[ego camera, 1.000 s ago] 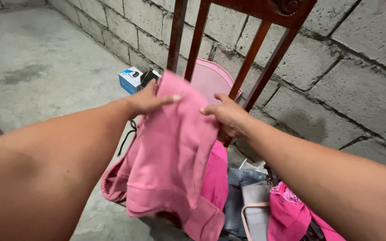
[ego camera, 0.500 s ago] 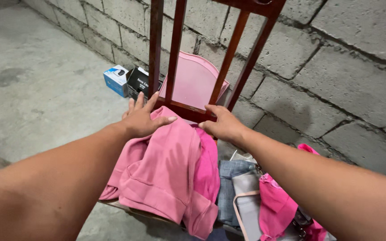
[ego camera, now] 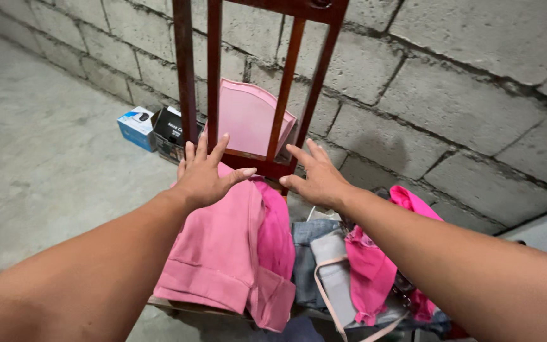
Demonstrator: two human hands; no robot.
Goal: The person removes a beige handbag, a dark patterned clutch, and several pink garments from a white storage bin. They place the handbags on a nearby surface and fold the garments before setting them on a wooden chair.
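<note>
A light pink garment (ego camera: 213, 247) lies spread over the seat of a dark wooden chair (ego camera: 286, 76), on top of a brighter pink one (ego camera: 276, 231). My left hand (ego camera: 204, 174) hovers open over the top edge of the light pink garment, fingers spread. My right hand (ego camera: 314, 177) is open too, just right of the garments near the chair's lower back rail, holding nothing.
Right of the chair seat lies a pile of clothes: jeans (ego camera: 305, 259), a grey bag with a pale strap (ego camera: 333, 278) and a bright pink garment (ego camera: 375, 259). A pink lid-like panel (ego camera: 248, 117) leans on the block wall. Two small boxes (ego camera: 153, 126) sit on the concrete floor.
Both hands lowered the light pink garment onto the chair seat and let it go; they now hover open above it. The view shifted left and down.
</note>
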